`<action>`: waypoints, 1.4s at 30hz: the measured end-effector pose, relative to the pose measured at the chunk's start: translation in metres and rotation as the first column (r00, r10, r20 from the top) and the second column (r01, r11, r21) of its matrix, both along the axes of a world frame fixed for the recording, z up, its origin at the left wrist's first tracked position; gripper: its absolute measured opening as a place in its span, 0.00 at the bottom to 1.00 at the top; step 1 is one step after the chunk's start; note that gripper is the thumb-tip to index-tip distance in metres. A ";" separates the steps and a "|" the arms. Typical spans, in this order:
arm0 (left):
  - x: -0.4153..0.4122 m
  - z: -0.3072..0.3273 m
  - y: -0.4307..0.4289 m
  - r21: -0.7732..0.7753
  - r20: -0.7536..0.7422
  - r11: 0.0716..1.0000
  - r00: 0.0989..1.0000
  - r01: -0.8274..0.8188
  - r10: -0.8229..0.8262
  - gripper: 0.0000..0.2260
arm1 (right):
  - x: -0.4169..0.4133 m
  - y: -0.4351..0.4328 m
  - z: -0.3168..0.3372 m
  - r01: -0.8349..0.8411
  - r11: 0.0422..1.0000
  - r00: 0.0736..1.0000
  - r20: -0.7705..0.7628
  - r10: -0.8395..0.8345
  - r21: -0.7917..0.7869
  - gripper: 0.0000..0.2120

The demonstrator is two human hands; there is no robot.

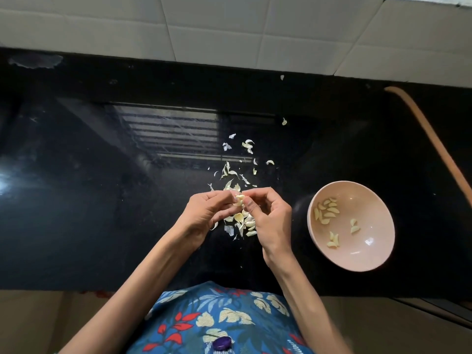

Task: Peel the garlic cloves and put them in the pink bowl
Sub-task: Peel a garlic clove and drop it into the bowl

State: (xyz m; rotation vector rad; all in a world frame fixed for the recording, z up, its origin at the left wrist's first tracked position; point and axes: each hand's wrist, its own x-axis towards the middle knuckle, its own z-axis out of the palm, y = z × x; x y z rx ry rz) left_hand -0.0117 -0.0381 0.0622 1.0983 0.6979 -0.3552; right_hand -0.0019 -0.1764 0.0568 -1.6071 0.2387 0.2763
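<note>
Left hand and right hand both pinch one garlic clove. Pink bowl sits right of the grip. Open black counter extends left.

Both hands pinch one garlic clove.

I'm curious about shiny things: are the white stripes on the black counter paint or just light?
Head view: just light; the stripes are a reflection in the glossy counter, with a glare spot at its left edge; the wide lens bends the wall tile lines.
</note>
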 end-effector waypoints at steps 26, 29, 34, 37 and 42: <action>-0.002 0.009 -0.002 0.093 0.169 0.994 0.983 0.059 -0.074 0.14 | 0.008 0.003 0.016 0.317 0.884 0.908 -0.381 -0.178 0.344 0.03; -0.003 0.011 0.000 0.097 0.217 0.988 0.967 0.117 -0.136 0.15 | 0.011 0.001 0.018 0.392 0.835 0.862 -0.471 -0.187 0.385 0.03; -0.008 0.010 0.002 0.038 0.200 0.988 0.968 0.148 -0.153 0.14 | 0.018 -0.006 0.019 0.366 0.857 0.889 -0.408 -0.208 0.362 0.05; -0.007 0.007 0.007 0.023 0.177 0.994 0.978 0.111 -0.114 0.14 | 0.015 -0.007 0.018 0.206 0.944 0.957 -0.253 -0.140 0.258 0.07; -0.005 0.008 0.005 -0.052 0.162 0.996 0.985 0.074 -0.065 0.13 | 0.014 -0.011 0.021 0.097 0.945 0.967 -0.253 -0.015 0.314 0.11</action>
